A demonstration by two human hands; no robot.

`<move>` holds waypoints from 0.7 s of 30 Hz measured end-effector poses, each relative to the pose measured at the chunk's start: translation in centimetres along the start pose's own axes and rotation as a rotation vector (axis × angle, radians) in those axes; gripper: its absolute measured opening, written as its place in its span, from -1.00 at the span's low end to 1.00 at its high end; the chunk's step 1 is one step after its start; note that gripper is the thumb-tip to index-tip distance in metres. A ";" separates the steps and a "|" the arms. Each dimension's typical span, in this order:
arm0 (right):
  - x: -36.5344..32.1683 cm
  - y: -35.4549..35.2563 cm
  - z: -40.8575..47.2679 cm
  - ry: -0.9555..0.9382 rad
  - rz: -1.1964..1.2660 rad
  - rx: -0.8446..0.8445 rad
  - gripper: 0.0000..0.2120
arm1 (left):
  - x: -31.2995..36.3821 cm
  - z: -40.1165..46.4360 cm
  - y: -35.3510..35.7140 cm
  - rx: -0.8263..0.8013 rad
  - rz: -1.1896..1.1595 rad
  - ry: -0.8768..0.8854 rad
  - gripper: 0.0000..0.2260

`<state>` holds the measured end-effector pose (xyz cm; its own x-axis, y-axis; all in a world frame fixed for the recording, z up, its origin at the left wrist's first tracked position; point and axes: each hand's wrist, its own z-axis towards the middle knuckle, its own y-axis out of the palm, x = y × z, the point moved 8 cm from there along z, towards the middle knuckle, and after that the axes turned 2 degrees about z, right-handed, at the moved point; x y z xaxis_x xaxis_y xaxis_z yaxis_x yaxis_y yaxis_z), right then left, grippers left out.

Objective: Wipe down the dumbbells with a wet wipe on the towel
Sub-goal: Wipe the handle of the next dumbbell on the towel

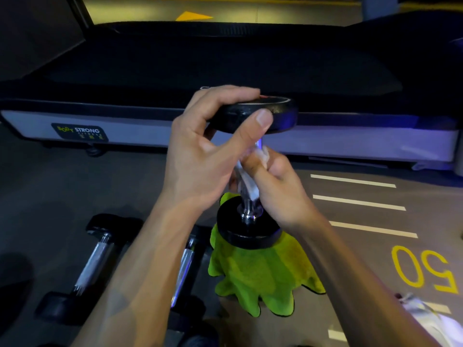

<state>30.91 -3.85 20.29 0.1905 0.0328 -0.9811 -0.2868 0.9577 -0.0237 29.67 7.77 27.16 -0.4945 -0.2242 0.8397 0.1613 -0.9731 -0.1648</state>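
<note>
Dumbbell [250, 171] upright on towel [263, 269], floor. Your left hand [200, 159] grips top head; right hand [275, 186] holds wipe [250, 181] around handle. Likely heavy, chrome slick when wet: keep hold on head rim.

The left hand [205, 151] covers the near rim of the upright dumbbell's [250, 229] top plate. The right hand [278, 189] and wipe [250, 186] hide most of its handle. Its lower plate covers part of the towel [260, 271]. Left of the hands, the left forearm crosses a second dumbbell [185, 266] (far end hidden). By the right forearm, a white object [431, 319] is cut off by the frame edge; identity unclear.
</note>
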 end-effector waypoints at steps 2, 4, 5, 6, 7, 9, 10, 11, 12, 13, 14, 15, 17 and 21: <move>1.4 0.2 -0.5 0.040 -0.163 -0.128 -0.77 | -0.2 0.1 -0.2 0.010 0.003 -0.002 -0.82; 3.2 -0.1 -1.5 0.098 -0.306 -0.207 -0.81 | -0.3 0.0 -0.5 0.045 0.001 -0.003 -0.82; 3.7 -0.4 -2.1 0.104 -0.354 -0.209 -0.74 | -0.3 0.0 -0.6 0.062 -0.001 0.000 -0.82; 3.8 -0.6 -2.8 0.102 -0.386 -0.206 -0.66 | -0.3 -0.1 -0.5 0.072 0.003 0.005 -0.82; 3.8 -0.7 -3.5 0.106 -0.413 -0.209 -0.63 | -0.2 -0.2 -0.4 0.074 0.011 0.010 -0.82; 4.1 -1.0 -4.8 0.116 -0.506 -0.194 -0.74 | 0.0 -0.4 0.0 0.064 0.025 0.015 -0.81; 4.0 -1.2 -5.5 0.118 -0.570 -0.174 -0.80 | 0.1 -0.4 0.0 0.061 0.031 0.016 -0.81; 3.8 -1.3 -6.0 0.117 -0.629 -0.157 -0.81 | 0.1 -0.4 0.0 0.063 0.036 0.015 -0.81; 3.5 -1.2 -6.5 0.117 -0.684 -0.153 -0.76 | 0.1 -0.4 0.0 0.069 0.039 0.012 -0.80; 3.3 -1.2 -6.8 0.114 -0.748 -0.160 -0.70 | 0.0 -0.3 0.0 0.078 0.042 0.008 -0.80; 3.1 -1.2 -7.0 0.101 -0.825 -0.167 -0.65 | 0.0 -0.2 -0.1 0.088 0.042 0.005 -0.80; 2.6 -1.2 -7.1 0.084 -0.898 -0.169 -0.63 | 0.0 -0.2 0.0 0.093 0.043 0.004 -0.80; 1.2 -0.9 -7.4 0.018 -0.994 -0.148 -0.67 | 0.0 -0.2 0.0 0.099 0.044 0.000 -0.80; -0.9 -0.4 -10.2 -0.184 -0.976 0.007 -0.74 | -0.3 0.0 -0.4 0.119 0.038 -0.012 -0.81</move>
<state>21.29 -7.21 19.18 0.4827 -0.7280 -0.4868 0.0788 0.5897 -0.8038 29.76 8.26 26.97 -0.4764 -0.2594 0.8401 0.2800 -0.9505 -0.1346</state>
